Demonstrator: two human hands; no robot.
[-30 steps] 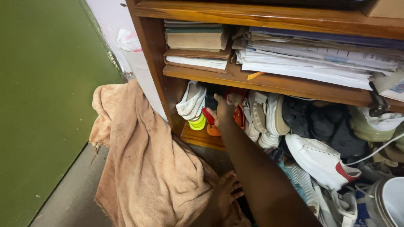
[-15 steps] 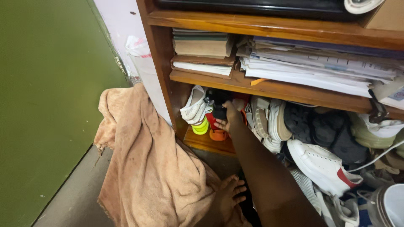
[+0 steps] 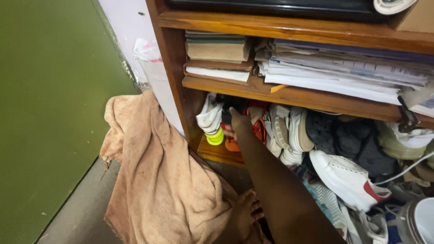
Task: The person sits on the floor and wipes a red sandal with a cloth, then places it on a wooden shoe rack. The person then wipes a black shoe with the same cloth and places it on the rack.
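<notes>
Shoes (image 3: 289,131) in bottom shelf, books (image 3: 217,49) & papers (image 3: 343,68) on shelf above; towel (image 3: 158,180) left, near.

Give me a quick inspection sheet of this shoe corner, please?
Surface: wooden shelf, bottom board mostly covered.
Job's things: red-orange shoe and white shoe with yellow sole, both touching the hand.
Clutter: white sneaker, dark sandals, stacked books, papers.
Hands: right hand reaching among shoes, grip hidden; left hand not seen.
Cables: white cord.
Surroundings: green wall, tan towel, a bare foot.
</notes>
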